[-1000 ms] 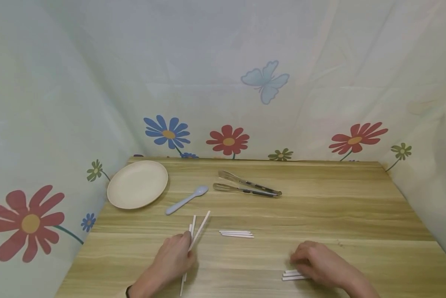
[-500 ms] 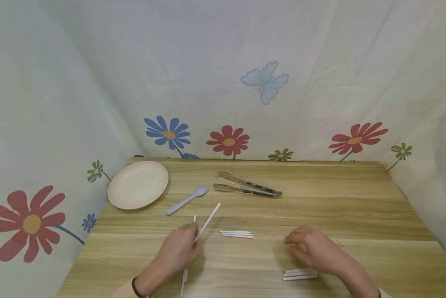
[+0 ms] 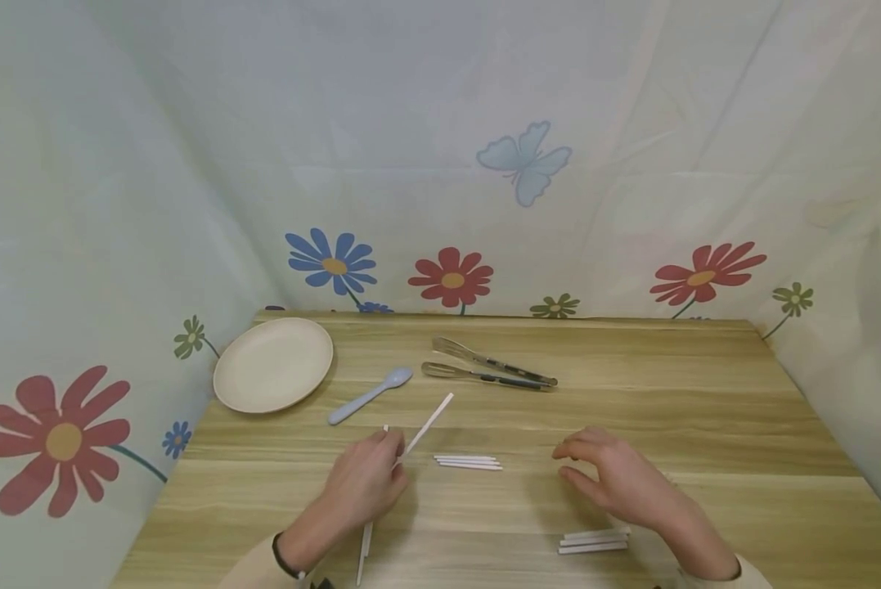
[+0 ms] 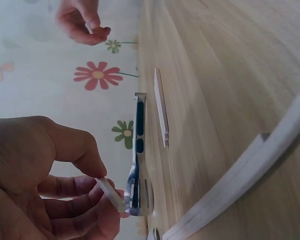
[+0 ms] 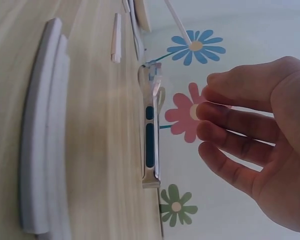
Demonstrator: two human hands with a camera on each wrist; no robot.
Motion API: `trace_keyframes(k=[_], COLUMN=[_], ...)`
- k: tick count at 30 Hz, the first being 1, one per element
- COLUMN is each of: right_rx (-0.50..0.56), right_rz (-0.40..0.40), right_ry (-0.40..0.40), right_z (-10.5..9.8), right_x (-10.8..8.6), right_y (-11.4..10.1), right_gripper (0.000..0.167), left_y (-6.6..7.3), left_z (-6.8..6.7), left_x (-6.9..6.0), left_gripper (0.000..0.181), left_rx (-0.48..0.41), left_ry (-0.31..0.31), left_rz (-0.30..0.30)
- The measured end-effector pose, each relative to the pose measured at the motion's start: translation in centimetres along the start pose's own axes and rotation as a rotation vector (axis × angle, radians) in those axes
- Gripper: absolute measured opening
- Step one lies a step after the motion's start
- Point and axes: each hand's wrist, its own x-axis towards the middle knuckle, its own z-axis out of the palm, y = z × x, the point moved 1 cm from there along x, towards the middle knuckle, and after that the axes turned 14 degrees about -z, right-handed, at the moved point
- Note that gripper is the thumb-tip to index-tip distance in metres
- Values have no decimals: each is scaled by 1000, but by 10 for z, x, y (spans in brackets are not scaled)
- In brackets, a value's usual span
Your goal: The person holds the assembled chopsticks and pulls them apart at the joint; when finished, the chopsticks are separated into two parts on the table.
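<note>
My left hand [image 3: 366, 478] pinches one white stick [image 3: 431, 421] between thumb and fingertips, raised off the table and slanting up to the right. The left wrist view shows the end of this held stick [image 4: 111, 194]. Below that hand lie other white sticks [image 3: 364, 550], partly covered by it. My right hand [image 3: 617, 478] hovers with relaxed fingers, and nothing is in it. Just in front of its wrist rests a small bundle of white sticks [image 3: 593, 541], seen close up in the right wrist view. Between the hands another row of white sticks [image 3: 467, 463] lies side by side.
A cream plate [image 3: 272, 366] sits at the table's back left. Beside it lies a pale blue spoon [image 3: 366, 398]. Metal tongs [image 3: 495, 368] with dark grips lie spread behind the middle row. A flowered curtain [image 3: 381, 164] surrounds the wooden table [image 3: 705, 384].
My left hand has moved rightward, drawing a stick up and away from the others at the left. My right hand has risen off the right-hand bundle and moved forward.
</note>
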Motion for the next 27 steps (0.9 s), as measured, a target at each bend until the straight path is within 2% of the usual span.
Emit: trace_keyframes(k=[6,15,20,27], right_rx=[-9,-54,-40,-37], right_rz=[20,-94,-116,-135], right_ry=[22,176,199,209], right_z=[0,0,-1,0], right_x=[10,34,44,54], right_y=[1,1,0,-1], right_gripper=[22,29,30,24], left_y=[5,18,22,29], left_z=[0,-3,-3,-3], left_x=[3,9,12,17], left_gripper=[16,16,16,17], left_rx=[11,-9,-15,-8], left_ry=[48,66,74,137], left_rz=[34,74,108,176])
